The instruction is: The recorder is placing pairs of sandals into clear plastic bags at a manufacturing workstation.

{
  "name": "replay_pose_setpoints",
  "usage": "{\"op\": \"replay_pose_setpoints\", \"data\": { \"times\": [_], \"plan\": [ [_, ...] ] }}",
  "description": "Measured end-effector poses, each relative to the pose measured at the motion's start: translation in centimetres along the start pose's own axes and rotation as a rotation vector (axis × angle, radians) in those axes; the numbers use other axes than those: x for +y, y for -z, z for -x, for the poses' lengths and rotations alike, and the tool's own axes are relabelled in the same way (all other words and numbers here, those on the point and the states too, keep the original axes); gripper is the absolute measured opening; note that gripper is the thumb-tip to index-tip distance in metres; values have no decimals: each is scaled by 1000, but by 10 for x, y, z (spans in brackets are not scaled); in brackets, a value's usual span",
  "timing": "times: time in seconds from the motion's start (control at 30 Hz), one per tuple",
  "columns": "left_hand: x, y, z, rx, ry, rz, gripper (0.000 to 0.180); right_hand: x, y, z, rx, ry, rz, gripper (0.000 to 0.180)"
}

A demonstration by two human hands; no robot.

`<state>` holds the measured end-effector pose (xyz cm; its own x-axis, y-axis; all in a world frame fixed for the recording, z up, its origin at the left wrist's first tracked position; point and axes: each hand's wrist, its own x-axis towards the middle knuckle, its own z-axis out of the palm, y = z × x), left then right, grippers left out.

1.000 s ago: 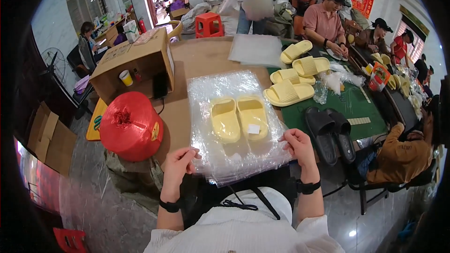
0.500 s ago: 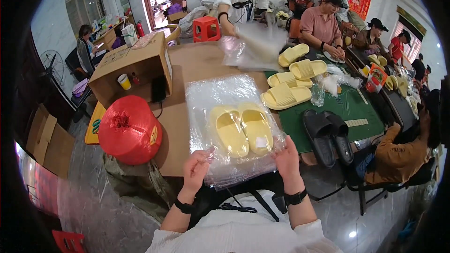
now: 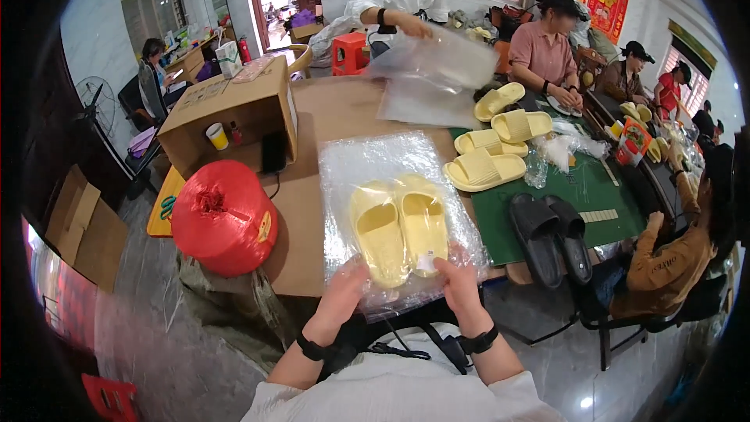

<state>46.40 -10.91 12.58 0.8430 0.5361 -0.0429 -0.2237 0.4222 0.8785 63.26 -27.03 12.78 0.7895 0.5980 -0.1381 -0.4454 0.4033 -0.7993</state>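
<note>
A pair of pale yellow slippers (image 3: 380, 238) lies side by side, toes away from me, apparently within a clear plastic bag (image 3: 344, 164) on a stack of similar bags. A small white label sits on the right slipper's heel. My left hand (image 3: 344, 291) closes on the bag's near left edge, beside the left heel. On the other side, my right hand (image 3: 462, 287) grips the near right edge, thumb close to the label. Some of the fingers are hidden or blurred by the shiny film.
Left stand a red twine roll (image 3: 223, 223) and an open cardboard box (image 3: 226, 105). More yellow slippers (image 3: 484, 168) and black slippers (image 3: 539, 242) lie right, on a green mat (image 3: 500, 223). Across the table a person handles clear bags (image 3: 437, 66); others sit along the right.
Both my hands have moved inward along the bag's near edge, toward the slipper heels. The slippers sit slightly nearer me. The person opposite has raised and shifted a clear bag.
</note>
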Motion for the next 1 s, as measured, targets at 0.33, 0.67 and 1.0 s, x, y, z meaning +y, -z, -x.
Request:
{"op": "replay_pose_setpoints", "data": {
  "times": [0.33, 0.67, 1.0],
  "plan": [
    [-3, -16, 0, -9, -26, 114, 44, 11, -17, 16, -21, 465, 587, 49],
    [9, 18, 41, 17, -106, 101, 46, 9, -29, 46, -731, 690, 942, 57],
    [60, 285, 283, 407, 261, -12, 59, 2, 30, -1, -206, 631, 943, 23]
  ]
}}
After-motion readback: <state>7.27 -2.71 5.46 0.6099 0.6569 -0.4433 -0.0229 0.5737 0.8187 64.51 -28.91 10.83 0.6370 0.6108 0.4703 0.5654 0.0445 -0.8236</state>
